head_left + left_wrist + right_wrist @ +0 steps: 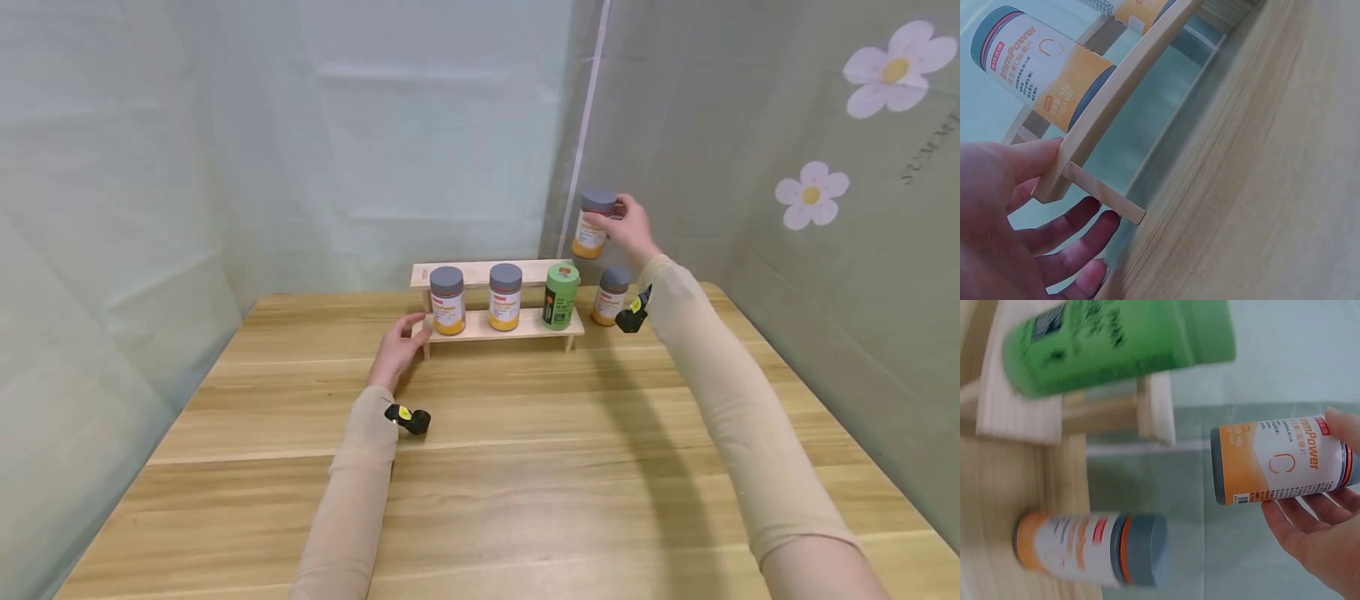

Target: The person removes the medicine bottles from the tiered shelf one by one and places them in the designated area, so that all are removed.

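A two-tier wooden shelf [525, 325] stands at the back of the table. My left hand [397, 350] holds the left end of its lower board, thumb at the board's edge in the left wrist view and other fingers loosely bent near the leg. Two grey-capped white-and-orange bottles [447, 304] and a green bottle [560, 297] stand on the lower tier. Right of the shelf, my right hand [633, 229] grips another grey-capped bottle [590, 235] in the air, above the upper board's level. In the right wrist view this held bottle [1279, 461] shows its label.
One more grey-capped bottle [609, 298] stands on the table just right of the shelf, below my right hand. The upper board [480, 272] is behind the bottles. Fabric curtains [450, 125] hang behind the table [487, 467] and along both sides.
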`<state>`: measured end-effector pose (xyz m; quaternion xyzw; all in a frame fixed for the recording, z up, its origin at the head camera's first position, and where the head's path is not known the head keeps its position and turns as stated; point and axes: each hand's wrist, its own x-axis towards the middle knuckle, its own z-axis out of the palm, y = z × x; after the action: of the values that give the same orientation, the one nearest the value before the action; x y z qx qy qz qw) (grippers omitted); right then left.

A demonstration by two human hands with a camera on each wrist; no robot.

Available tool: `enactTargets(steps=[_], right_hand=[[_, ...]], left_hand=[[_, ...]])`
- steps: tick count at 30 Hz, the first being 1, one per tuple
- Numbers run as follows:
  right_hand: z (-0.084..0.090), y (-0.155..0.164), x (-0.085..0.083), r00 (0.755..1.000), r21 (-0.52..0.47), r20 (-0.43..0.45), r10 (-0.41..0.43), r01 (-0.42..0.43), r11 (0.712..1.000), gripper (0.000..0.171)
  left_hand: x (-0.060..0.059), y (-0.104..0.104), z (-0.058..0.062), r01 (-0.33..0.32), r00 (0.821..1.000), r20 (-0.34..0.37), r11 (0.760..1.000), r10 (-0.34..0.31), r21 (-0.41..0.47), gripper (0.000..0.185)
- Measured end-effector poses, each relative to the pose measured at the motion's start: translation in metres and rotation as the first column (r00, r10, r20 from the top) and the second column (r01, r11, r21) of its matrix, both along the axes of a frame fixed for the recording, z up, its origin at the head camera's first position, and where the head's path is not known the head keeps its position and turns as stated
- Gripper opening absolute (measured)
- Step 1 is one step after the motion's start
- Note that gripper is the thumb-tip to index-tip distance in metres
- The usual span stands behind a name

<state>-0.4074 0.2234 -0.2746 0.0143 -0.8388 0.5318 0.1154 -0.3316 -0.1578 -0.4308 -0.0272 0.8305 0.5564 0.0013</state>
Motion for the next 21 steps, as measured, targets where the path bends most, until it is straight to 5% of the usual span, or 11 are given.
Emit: enactTargets(steps=[6,21], right_hand=[[-0.006,0.025,0.007,1.0,0.083,-0.002,-0.006,0.006,0.997,0.067],[-0.02,0.066,0.013,0.997,0.011,0.024,-0.075,0.075,0.997,0.071]], left_hand=[[-0.002,0.002,-0.002,0.015,1.0,0.015,1.0,-0.015,-0.008,0.051],[-0.006,0.0,-0.001,0.031,0.999,0.021,1.0,-0.03,-0.007,0.053]])
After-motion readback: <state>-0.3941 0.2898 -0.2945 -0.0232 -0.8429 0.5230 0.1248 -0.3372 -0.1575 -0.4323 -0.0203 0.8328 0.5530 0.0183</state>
